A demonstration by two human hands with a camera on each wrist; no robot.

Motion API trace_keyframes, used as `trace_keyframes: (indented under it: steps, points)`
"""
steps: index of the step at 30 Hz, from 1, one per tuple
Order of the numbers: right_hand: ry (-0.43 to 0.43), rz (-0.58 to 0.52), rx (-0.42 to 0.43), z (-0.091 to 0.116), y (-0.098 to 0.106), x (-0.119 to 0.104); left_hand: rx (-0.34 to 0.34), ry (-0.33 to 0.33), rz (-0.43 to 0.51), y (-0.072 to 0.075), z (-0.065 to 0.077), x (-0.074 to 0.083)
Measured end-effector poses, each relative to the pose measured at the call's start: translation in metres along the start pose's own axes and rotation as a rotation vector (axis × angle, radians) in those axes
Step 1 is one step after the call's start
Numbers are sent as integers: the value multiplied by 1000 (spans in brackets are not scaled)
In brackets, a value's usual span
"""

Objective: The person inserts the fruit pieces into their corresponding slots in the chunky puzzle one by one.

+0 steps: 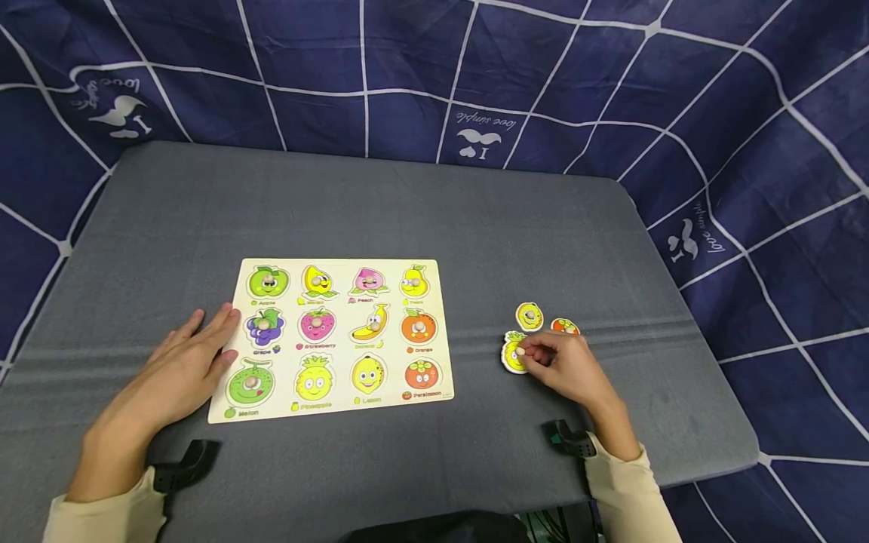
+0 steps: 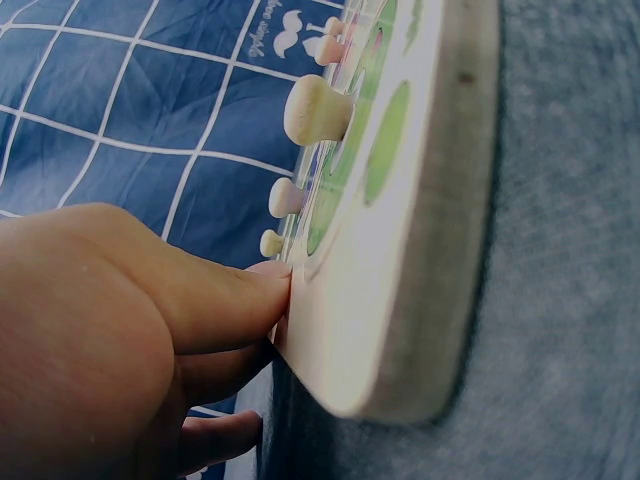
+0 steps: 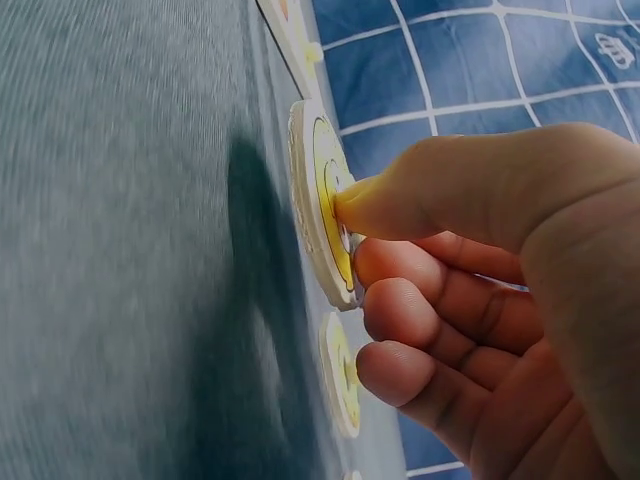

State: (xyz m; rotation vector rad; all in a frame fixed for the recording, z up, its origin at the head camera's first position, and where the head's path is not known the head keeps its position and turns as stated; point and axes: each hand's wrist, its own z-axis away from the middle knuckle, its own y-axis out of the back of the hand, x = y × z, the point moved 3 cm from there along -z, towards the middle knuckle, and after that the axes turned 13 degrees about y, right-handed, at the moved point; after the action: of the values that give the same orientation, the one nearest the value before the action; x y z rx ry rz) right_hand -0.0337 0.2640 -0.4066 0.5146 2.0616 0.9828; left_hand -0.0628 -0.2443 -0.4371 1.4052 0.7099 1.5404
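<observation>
A fruit puzzle board (image 1: 444,377) lies left of centre in the head view, with knobs on most of its fruits. The printed pineapple (image 1: 314,382) and lemon (image 1: 368,374) at its bottom show no knob. My left hand (image 1: 179,369) rests against the board's left edge, fingers extended; the left wrist view shows its thumb (image 2: 235,305) touching the board's face near a corner. On the right, my right hand (image 1: 566,366) pinches a pineapple puzzle piece (image 1: 511,353) by its knob. In the right wrist view this piece stands tilted, its knob mostly hidden by the fingers.
A round yellow lemon piece (image 1: 529,317) lies just beyond the right hand. Beside it is a red-orange piece (image 1: 565,326), partly covered by the hand. The grey padded table (image 1: 380,204) is bordered by a dark blue checked cloth (image 1: 407,53).
</observation>
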Motion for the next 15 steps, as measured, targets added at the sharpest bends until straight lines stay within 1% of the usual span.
trace_keyframes:
  steps: [6,11,15]
  points:
    - [14,-56,-13,-8,-8,-7,1,4,-6,1,0,1]
    - [26,-63,-43,-15,-13,-13,-3,9,-8,0,0,0]
    - [58,-62,-59,-21,-15,-19,-4,13,-11,1,0,2]
